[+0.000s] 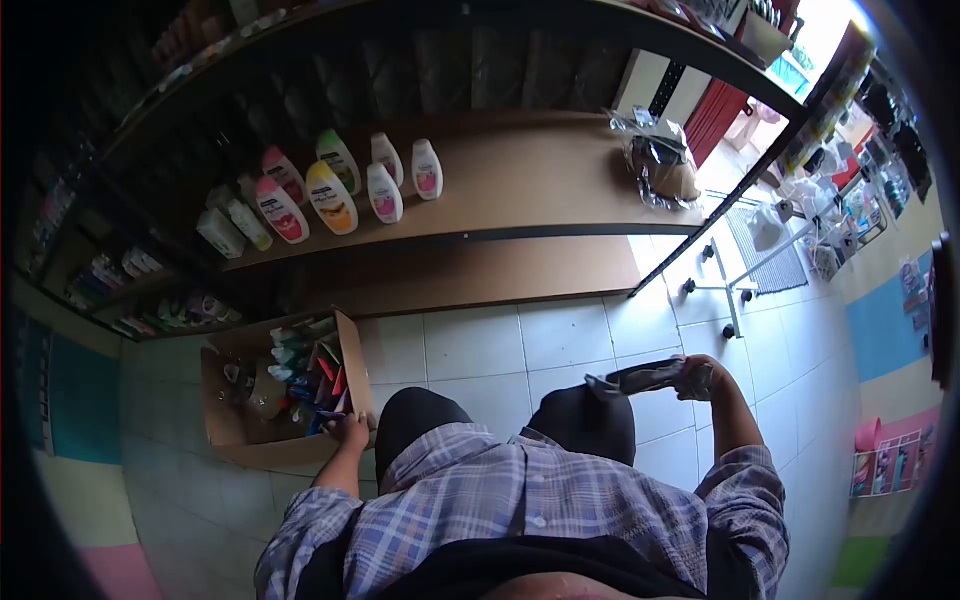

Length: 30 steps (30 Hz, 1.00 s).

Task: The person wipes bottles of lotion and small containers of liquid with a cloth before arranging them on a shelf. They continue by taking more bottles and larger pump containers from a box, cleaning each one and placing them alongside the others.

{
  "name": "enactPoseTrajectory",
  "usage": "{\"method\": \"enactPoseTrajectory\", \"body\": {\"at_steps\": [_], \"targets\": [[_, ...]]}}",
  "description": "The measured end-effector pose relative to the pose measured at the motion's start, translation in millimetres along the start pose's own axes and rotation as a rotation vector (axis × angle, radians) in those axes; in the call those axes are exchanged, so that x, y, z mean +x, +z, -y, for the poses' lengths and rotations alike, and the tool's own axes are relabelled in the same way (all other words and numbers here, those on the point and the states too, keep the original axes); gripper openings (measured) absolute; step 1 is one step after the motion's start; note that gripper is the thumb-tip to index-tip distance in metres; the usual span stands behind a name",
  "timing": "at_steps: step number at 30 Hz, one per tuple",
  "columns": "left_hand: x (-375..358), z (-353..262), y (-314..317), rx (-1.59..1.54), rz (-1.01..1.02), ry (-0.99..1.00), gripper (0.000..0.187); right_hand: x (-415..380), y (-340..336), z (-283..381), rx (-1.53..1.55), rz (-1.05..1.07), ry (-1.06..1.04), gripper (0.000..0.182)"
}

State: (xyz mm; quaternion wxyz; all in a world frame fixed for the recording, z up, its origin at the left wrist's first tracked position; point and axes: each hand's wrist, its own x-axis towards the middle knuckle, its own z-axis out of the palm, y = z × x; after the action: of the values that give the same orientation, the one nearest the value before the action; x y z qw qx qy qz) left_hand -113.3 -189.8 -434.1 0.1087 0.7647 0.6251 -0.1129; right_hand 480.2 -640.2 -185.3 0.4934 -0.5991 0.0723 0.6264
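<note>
My left hand (349, 431) reaches over the near right corner of an open cardboard box (232, 452) on the floor. Its fingers are curled beside a dark purple packet, and I cannot tell what they grip. Inside the box lie several coloured packets (327, 372), light green-capped items (288, 355) and a clear plastic bag (266, 396). Out to the right, my right hand (695, 378) is closed around a dark, crumpled cloth-like strip (645, 378). The strip stretches left over my right knee, its far end blurred.
Ahead stands a shelf (520, 190) with several shampoo-like bottles (332, 198) at left and a plastic-wrapped brown bundle (664, 168) at right. Its lower board (470, 275) sits near the tiled floor (475, 340). A wheeled stand (735, 290) and a wire basket (888, 465) are on the right.
</note>
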Motion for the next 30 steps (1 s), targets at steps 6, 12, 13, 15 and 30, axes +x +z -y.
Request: {"method": "enactPoseTrajectory", "body": {"at_steps": [6, 12, 13, 15, 30], "targets": [[29, 15, 15, -0.105, 0.186, -0.019, 0.05, -3, -53, -90, -0.034, -0.313, 0.047, 0.018], [27, -30, -14, -0.06, 0.249, -0.226, 0.04, 38, -42, -114, -0.311, -0.242, 0.135, 0.009], [22, -31, -11, -0.063, 0.255, -0.248, 0.04, 45, -44, -120, -0.308, -0.233, 0.137, 0.009], [21, -46, -9, -0.073, 0.184, -0.161, 0.036, 55, -45, -131, -0.422, -0.225, 0.071, 0.009], [24, -160, -29, -0.016, 0.525, -0.178, 0.038, 40, -17, -66, -0.984, -0.36, 0.087, 0.045]]}}
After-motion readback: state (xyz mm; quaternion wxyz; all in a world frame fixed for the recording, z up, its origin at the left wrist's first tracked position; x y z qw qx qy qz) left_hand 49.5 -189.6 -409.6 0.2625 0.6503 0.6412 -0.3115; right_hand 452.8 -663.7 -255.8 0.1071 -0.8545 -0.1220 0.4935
